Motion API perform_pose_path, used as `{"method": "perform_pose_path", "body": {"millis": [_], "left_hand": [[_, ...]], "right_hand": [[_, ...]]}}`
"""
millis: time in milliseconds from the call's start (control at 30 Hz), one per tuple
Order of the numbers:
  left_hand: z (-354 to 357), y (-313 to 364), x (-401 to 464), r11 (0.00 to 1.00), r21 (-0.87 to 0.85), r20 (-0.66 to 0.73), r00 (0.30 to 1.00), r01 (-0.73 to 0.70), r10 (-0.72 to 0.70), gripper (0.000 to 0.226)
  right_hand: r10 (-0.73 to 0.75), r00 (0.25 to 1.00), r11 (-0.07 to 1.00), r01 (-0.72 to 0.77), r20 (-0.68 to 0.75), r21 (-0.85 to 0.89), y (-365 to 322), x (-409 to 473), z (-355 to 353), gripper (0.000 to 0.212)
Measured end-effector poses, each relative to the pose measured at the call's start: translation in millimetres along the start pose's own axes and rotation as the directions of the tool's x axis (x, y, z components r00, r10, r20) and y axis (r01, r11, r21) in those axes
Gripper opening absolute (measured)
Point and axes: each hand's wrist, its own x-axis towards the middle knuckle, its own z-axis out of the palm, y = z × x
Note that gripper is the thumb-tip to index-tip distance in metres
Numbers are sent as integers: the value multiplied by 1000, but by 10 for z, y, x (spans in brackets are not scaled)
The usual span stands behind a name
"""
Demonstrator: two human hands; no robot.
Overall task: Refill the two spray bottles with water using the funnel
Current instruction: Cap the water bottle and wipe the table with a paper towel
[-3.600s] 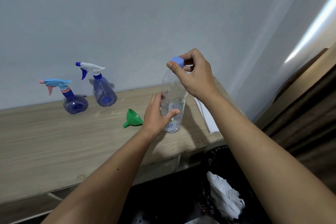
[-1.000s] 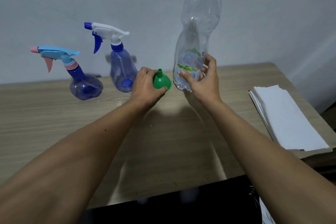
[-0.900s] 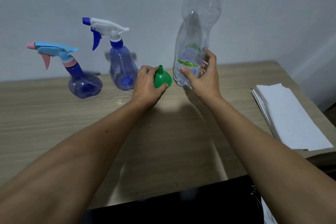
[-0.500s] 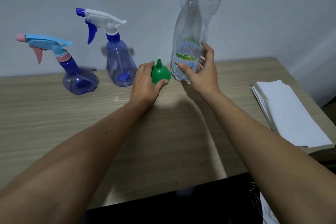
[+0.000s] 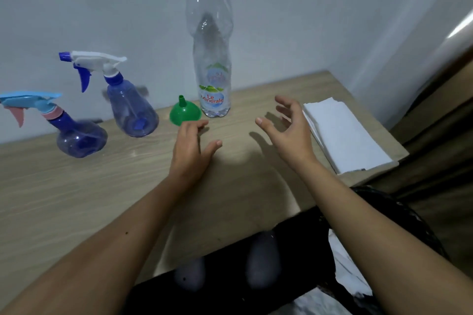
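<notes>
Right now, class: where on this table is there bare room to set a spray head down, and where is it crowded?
Bare wood lies on the table in front of the two spray bottles, left of the left hand, and between both hands. The back is crowded: funnel, water bottle, then the paper stack.

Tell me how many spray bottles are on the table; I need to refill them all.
2. The pink-and-blue-trigger spray bottle stands far left; the white-trigger spray bottle stands beside it, left of the green funnel. None looks hidden.

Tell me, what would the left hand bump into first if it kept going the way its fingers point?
Probably the green funnel. The left hand lies open just short of it, fingers aimed that way. The water bottle stands close beside the funnel, so depth is hard to judge.
</notes>
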Motion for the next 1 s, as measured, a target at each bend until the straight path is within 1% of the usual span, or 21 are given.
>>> {"method": "perform_pose_path", "body": {"millis": [100,167,233,333,400,467,567,633,700,800,833,900,1000], "left_hand": [[293,243,75,979,-7,124,971,-203,203,49],[508,453,161,956,-42,159,943,-290,293,42],[703,667,254,934,-86,167,919,-346,356,36],[950,949,407,915,-156,192,898,-371,397,32],[1107,1095,514,904,-169,236,874,-393,424,33],[1269,1184,601,889,-166,286,842,-427,458,38],[1490,1258,697,870,-147,358,794,-472,491,46],[1628,1287,754,854,-143,383,768,-500,513,44],[1741,1298,786,832,-153,385,743,-534,548,39],[1857,1288,820,789,-153,349,714,-595,606,25],[1888,1280,834,773,-148,331,706,-617,626,21],[1934,1270,851,741,-139,296,686,-657,664,15],[1942,1265,863,720,-127,271,674,-683,687,11]], "right_hand": [[-4,998,996,-2,-59,-94,114,-145,-443,45],[-21,993,990,5,-114,-140,213,-231,-712,34],[-25,984,982,-9,-176,-188,315,-318,-960,27],[-17,965,955,-62,-263,-289,511,-432,-1296,20],[-27,954,921,-92,-297,-379,646,-491,-1469,20],[-12,958,879,-127,-286,-459,760,-543,-1583,25],[47,969,843,-168,-242,-511,890,-596,-1653,34],[59,968,834,-182,-243,-520,959,-606,-1656,36],[27,962,849,-165,-270,-502,997,-597,-1643,29],[-20,952,862,-138,-304,-488,1006,-573,-1638,10],[-23,953,858,-137,-303,-495,1006,-567,-1642,6],[-24,957,846,-134,-289,-516,1017,-557,-1650,5],[-25,963,841,-126,-269,-526,1032,-534,-1654,6]]}}
